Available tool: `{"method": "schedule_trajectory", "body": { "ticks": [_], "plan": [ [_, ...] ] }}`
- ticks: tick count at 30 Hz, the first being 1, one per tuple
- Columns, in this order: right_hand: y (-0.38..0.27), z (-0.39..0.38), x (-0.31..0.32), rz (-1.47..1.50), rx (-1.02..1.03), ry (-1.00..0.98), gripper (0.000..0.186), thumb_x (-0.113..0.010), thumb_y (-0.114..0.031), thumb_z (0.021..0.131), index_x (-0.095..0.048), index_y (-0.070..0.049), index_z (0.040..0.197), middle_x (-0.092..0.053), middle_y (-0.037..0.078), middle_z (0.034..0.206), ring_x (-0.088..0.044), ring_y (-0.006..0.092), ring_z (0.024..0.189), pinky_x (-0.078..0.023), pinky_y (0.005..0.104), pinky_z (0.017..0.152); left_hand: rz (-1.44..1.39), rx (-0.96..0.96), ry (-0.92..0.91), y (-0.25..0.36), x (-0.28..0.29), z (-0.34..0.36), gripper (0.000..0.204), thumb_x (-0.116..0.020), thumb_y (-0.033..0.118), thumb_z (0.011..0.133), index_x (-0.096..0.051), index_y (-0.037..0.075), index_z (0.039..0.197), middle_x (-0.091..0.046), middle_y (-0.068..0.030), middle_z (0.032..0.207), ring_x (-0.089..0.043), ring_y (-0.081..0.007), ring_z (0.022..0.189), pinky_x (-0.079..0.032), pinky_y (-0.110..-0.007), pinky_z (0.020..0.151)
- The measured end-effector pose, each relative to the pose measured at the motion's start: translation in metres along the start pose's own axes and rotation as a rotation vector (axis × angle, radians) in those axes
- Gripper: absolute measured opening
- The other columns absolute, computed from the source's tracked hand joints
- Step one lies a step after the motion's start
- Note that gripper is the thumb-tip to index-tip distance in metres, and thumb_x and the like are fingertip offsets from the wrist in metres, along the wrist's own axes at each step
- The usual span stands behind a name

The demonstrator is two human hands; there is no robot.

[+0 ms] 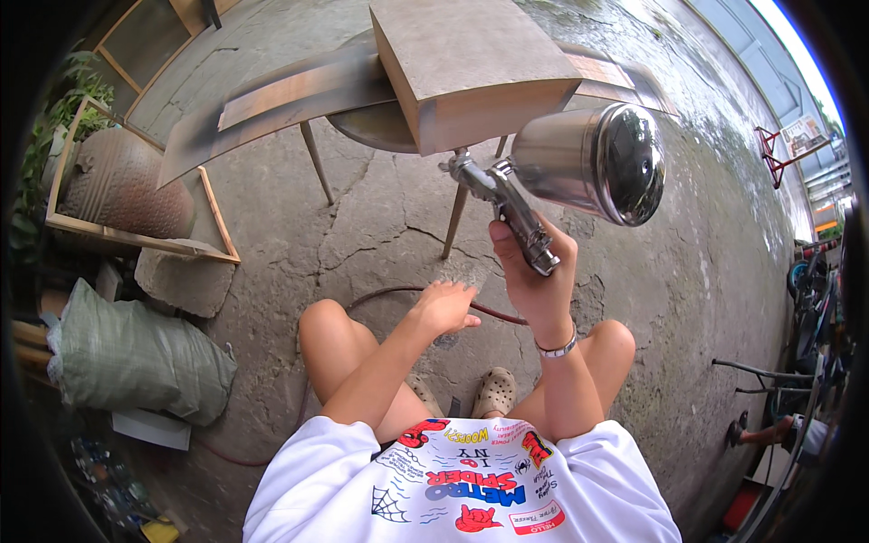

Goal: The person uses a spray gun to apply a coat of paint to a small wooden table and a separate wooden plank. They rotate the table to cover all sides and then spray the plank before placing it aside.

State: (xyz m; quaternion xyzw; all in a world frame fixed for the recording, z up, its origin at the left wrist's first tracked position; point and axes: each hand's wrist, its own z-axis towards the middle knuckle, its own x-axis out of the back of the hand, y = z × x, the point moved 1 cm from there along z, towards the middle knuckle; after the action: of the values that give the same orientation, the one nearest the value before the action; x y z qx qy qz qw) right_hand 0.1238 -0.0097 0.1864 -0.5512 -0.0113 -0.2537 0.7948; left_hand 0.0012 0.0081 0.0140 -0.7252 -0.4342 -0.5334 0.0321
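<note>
My right hand (534, 294) is closed around the handle of a chrome spray gun (496, 188), lifted below the front of a grey wooden box (471, 50). A big metal cup (579, 167) is mounted sideways on the gun. My left hand (444, 303) is low in front of my knees, fingers stretched and apart, near a dark red hose (371, 295). The box sits on a round stand (358, 127) with legs, among long boards (272, 101) with dark, sprayed-looking edges.
Left are a wooden frame (145, 238), a large pot (127, 176), a concrete block (181, 276) and a green sack (145, 362). A red metal rack (769, 158) stands upper right. Another person's leg (760, 433) shows lower right, beside dark clutter (806, 299). Cracked, partly wet concrete underlies everything.
</note>
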Motion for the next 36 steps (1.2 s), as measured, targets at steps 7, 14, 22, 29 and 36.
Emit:
{"method": "schedule_trajectory", "body": {
  "ticks": [7, 14, 22, 29, 36],
  "plan": [
    [-0.02, 0.002, 0.0, -0.004, 0.084, -0.099, 0.015, -0.081, -0.009, 0.085, -0.069, 0.0, 0.087, -0.063, 0.009, 0.068, -0.057, 0.012, 0.058, -0.045, 0.028, 0.055, -0.008, 0.019, -0.033, 0.001, 0.007, -0.002, 0.06, -0.069, 0.051, 0.091, -0.06, 0.005, 0.129, -0.066, -0.0178, 0.125, -0.061, -0.0347, 0.122, -0.046, -0.048, 0.106],
    [0.016, 0.02, 0.025, -0.071, 0.005, 0.129, 0.018, -0.077, -0.014, 0.093, -0.071, 0.003, 0.094, -0.06, 0.002, 0.063, -0.049, 0.0039, 0.059, -0.039, 0.025, 0.052, 0.008, 0.016, -0.066, 0.001, 0.0, 0.004, 0.065, -0.066, 0.05, 0.094, -0.053, 0.005, 0.139, -0.064, -0.0178, 0.127, -0.059, -0.0339, 0.124, -0.045, -0.049, 0.105],
    [0.052, 0.048, 0.076, -0.166, -0.152, 0.353, 0.032, -0.078, -0.03, 0.094, -0.075, 0.002, 0.091, -0.066, 0.0, 0.065, -0.057, 0.0049, 0.059, -0.043, 0.0233, 0.054, 0.026, 0.011, -0.076, 0.003, -0.002, 0.008, 0.065, -0.065, 0.05, 0.095, -0.052, 0.005, 0.14, -0.064, -0.017, 0.128, -0.058, -0.0335, 0.125, -0.044, -0.048, 0.105],
    [0.06, 0.07, 0.111, -0.288, -0.206, 0.52, 0.04, -0.074, -0.039, 0.096, -0.075, 0.0, 0.086, -0.067, 0.001, 0.063, -0.056, 0.0061, 0.051, -0.041, 0.0254, 0.049, 0.023, 0.006, -0.07, 0.004, -0.002, 0.008, 0.065, -0.065, 0.05, 0.095, -0.052, 0.005, 0.14, -0.063, -0.017, 0.128, -0.058, -0.0335, 0.125, -0.044, -0.048, 0.105],
    [0.046, 0.053, 0.107, -0.172, -0.258, 0.443, 0.034, -0.074, -0.034, 0.097, -0.075, 0.0, 0.094, -0.067, 0.001, 0.066, -0.054, 0.0051, 0.049, -0.037, 0.0221, 0.044, 0.022, 0.004, -0.064, 0.004, -0.003, 0.008, 0.063, -0.065, 0.05, 0.095, -0.054, 0.005, 0.137, -0.064, -0.0169, 0.127, -0.059, -0.0339, 0.124, -0.045, -0.048, 0.105]
  ]
}}
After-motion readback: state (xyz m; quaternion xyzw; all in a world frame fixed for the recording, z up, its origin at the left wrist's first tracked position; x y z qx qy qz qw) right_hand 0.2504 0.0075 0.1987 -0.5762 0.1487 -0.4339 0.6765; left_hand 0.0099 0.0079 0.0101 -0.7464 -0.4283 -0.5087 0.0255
